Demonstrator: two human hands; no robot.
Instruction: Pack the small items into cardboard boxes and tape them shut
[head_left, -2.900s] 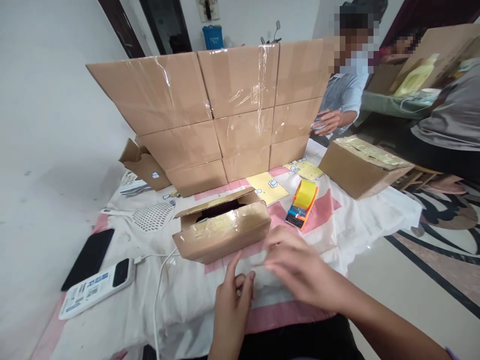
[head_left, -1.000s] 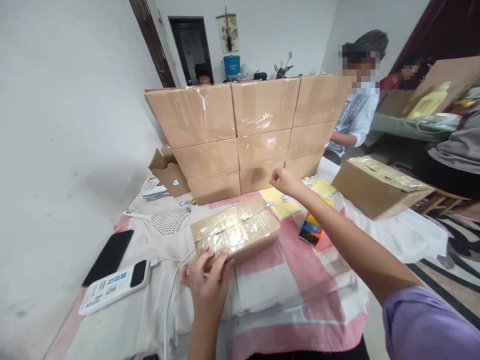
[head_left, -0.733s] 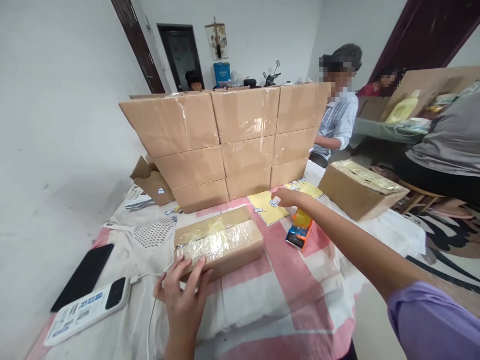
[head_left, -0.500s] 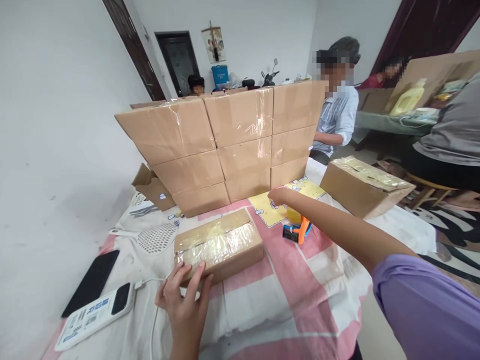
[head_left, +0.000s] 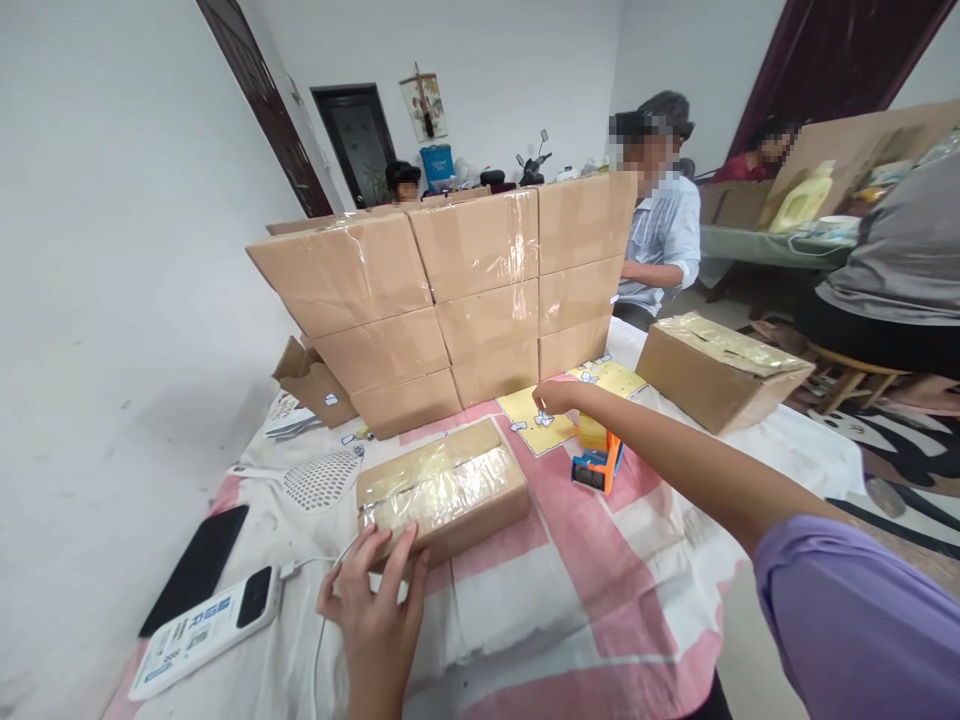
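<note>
Two hands are engaged: the left hand [head_left: 375, 600] is laid, fingers spread, on the near edge of the box [head_left: 442, 490] at mid-table; the right hand [head_left: 553, 397] is stretched past it, fingertips pinched on something unclear, near the dispenser [head_left: 596, 466]; the box is best pressed down firmly.

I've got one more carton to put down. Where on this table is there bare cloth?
Widest bare stretch: the pink-and-white tablecloth, bordered by the tape-wrapped cardboard box, your left hand and your right forearm. A smaller white patch lies between the orange tape dispenser and the lone brown carton. Crowded: the left side, with black phone, white device and mesh swatter.
</note>
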